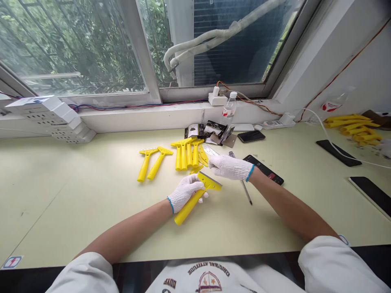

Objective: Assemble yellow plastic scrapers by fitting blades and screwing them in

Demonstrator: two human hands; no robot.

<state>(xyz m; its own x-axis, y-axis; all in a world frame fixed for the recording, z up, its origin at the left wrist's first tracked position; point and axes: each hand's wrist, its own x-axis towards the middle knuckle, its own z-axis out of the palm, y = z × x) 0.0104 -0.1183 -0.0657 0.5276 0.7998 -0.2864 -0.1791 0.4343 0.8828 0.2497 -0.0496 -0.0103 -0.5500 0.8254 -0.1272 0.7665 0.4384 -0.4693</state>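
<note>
My left hand (185, 192), in a white knit glove with a blue cuff, is clamped around the handle of a yellow plastic scraper (191, 205), with the scraper's wide head angled up and to the right. The scraper sits in front of me, well toward my body from the plastic water bottle (229, 109), above the pale yellow-green table (76, 203), though I cannot tell whether it touches the surface. My right hand (230, 167), gloved the same way, reaches across just beyond the scraper head, its fingers (214, 162) together beside a thin silvery blade (211, 151); I cannot tell whether they are clamped on it. The two hands are close but apart. A thin metal-shafted screwdriver (247, 194) passes under my right wrist, toward me from the bottle. Left of the bottle, four yellow scrapers (185, 154) lie side by side, and two more (152, 162) lie farther left. Black-and-white packets (207, 130) sit just left of the bottle's base, a black phone (251, 136) lies to its right, and a heap of yellow scrapers (351, 128) lies far to its right.
</note>
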